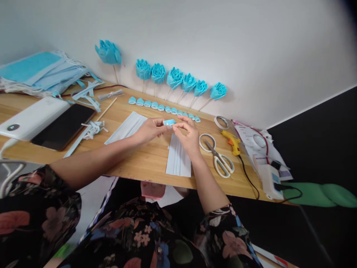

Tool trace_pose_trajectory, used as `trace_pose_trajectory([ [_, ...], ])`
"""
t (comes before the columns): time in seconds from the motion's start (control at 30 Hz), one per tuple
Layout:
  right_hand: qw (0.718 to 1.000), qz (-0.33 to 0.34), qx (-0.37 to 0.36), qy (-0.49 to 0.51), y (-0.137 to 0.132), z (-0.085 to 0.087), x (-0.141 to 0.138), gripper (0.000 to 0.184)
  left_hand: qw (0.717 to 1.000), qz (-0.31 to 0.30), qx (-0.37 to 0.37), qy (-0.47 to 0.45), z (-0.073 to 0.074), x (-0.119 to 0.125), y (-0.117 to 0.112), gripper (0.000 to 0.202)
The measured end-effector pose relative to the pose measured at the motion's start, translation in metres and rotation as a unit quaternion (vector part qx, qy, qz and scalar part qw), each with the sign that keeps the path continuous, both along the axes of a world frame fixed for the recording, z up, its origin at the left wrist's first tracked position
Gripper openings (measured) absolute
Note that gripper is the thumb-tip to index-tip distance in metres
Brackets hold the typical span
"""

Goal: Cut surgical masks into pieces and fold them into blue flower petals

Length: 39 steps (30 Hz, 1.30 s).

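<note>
Light wooden desk [145, 163], back edge against the wall. Stack of blue face masks [36, 70] at back-left corner. White pleated mask sheet [178, 162] at front edge, partly under right hand [190, 137]. Blue fabric roses on sticks [174, 77] along back edge. White-handled scissors [220, 158] just right of right hand. Left hand [150, 130] and right hand: fingers of both closed, pinching small light-blue fabric piece [169, 122] over mid-desk.
</note>
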State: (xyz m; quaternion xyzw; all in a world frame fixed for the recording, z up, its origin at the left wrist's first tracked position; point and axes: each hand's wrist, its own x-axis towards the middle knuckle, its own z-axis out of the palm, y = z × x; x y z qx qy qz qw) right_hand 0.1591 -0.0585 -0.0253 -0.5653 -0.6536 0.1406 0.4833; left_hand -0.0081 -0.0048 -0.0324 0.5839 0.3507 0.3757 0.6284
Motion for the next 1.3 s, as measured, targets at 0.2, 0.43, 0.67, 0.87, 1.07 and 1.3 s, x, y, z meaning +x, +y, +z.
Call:
trace_pose_trajectory([
  [0.2,0.987,-0.017,-0.010,0.159,0.006,-0.008,0.007,0.036,0.999,0.011,-0.017,-0.043,0.003,0.000,-0.001,0.021],
  [0.43,0.958,0.074,-0.107,0.255,0.006,-0.010,0.009,0.061,0.998,0.017,-0.017,-0.053,0.000,0.001,-0.001,0.027],
  [0.67,0.954,0.102,-0.106,0.260,0.006,-0.013,-0.001,0.064,0.999,0.000,-0.003,-0.036,-0.005,0.004,-0.002,0.030],
  [0.87,0.958,0.069,-0.091,0.262,0.006,-0.011,0.000,0.059,1.000,-0.012,0.002,-0.022,-0.005,0.002,-0.002,0.032],
  [1.07,0.962,0.063,-0.094,0.249,0.004,-0.007,0.003,0.053,1.000,-0.013,-0.007,-0.017,-0.007,0.002,-0.001,0.030],
  [1.3,0.951,0.098,-0.117,0.270,0.004,-0.009,0.006,0.050,1.000,-0.019,-0.018,-0.013,-0.008,0.002,-0.002,0.030],
])
